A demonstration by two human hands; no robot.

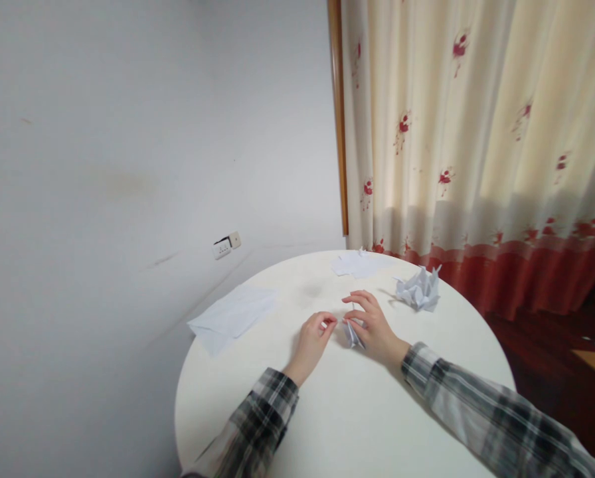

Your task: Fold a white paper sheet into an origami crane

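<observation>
A small white piece of folded origami paper [352, 335] is between my two hands, just above the middle of the round table. My right hand [372, 325] grips it, with the thumb and a finger on it and the upper fingers bent and raised. My left hand [315, 338] is closed in a pinch at the paper's left end, where a thin tip seems to lie between the fingertips. The fingers partly hide the paper, so its full folded shape does not show.
White folded paper figures [420, 289] lie in a heap at the right of the white round table [337, 425]. Loose white sheets [235, 312] rest at the left edge, and more paper [360, 263] at the far edge. A wall [128, 199] borders the left; a floral curtain [457, 133] hangs behind.
</observation>
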